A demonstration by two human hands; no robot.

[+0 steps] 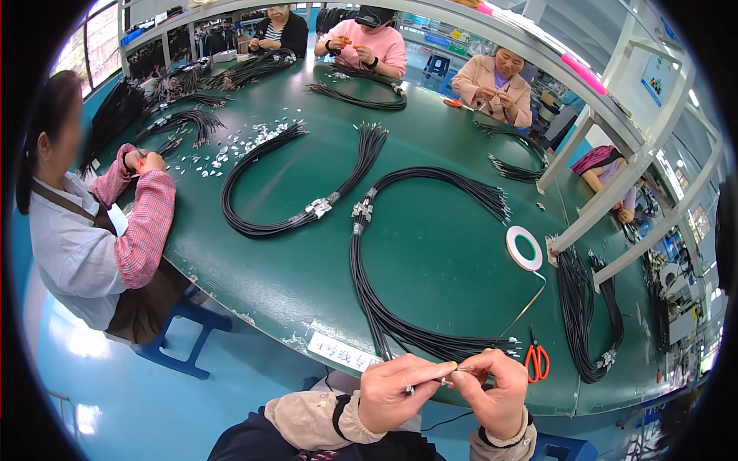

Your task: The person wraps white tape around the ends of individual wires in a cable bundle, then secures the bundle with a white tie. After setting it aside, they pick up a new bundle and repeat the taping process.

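Wire end (448,378), thin and metal-tipped, pinched between both hands just off the near edge of the green table (430,253). Held close to the chest, probably to keep the small terminal steady and in clear view. Left hand (403,392) closed around the wire, thumb and forefinger pressed together on it; right hand (498,388) curled likewise, fingertips meeting the same end from the other side. Knuckles nearly touching, wire end between them.

Just beyond, black cable bundle (369,292), looped across the table with its loose ends fanned toward the hands, presumably for easy picking. Red-handled scissors (537,359) beside the right hand, within reach. Tape roll (524,247) farther back, strip trailing toward the near edge. White label (344,352) at the table rim. Seated co-worker in checked sleeves (146,223) at left, others across the table.
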